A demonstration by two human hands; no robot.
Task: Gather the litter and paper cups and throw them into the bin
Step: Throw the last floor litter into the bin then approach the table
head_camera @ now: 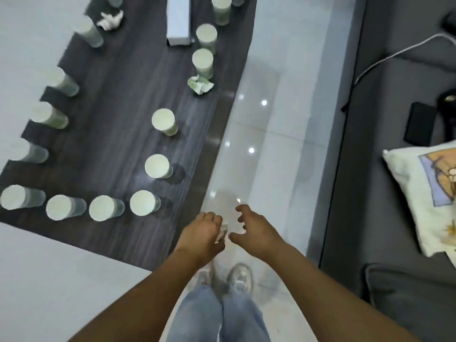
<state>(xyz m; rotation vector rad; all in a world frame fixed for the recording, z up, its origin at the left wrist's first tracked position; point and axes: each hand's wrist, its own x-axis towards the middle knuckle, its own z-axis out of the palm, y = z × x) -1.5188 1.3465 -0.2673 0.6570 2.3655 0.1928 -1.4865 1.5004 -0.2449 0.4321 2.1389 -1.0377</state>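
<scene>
desk (118,99): dark wood-grain top, runs up-left from the person; near corner sits just left of the hands; right edge borders the floor aisle.
sofa (385,169): grey, fills the right side, well apart from the desk; a pillow (419,193), a white cable (394,54) and a dark phone (419,127) lie on it.
floor aisle (259,134): glossy pale tile between desk and sofa; the only open lane, narrow, the person's shoes stand in it.
white box (179,21): lies at the far end of the desk, between cup rows.
paper cups (145,203): many, upright, ringing the desk edges; four in a row along the near edge, nearest one just up-left of the left hand.
litter wads: a greenish one (200,85) at the desk's right edge beside a cup, a white one (110,20) far left.
bin: not in view.
left hand (201,234): grip clenched round a small pale crumpled scrap (223,230), mostly hidden, held over the floor just off the desk corner.
right hand (254,229): grip released, fingers spread and curved, holds nothing, just beside the left.
step, judged: gathering barely begun; cups untouched.
do it well: keep the scrap pinched in the left, use the free right for the nearest cup, nest cups into a stack to carry more.
room: reach in from the aisle side; cups near the edges tip easily, so lift straight up rather than sweep.
</scene>
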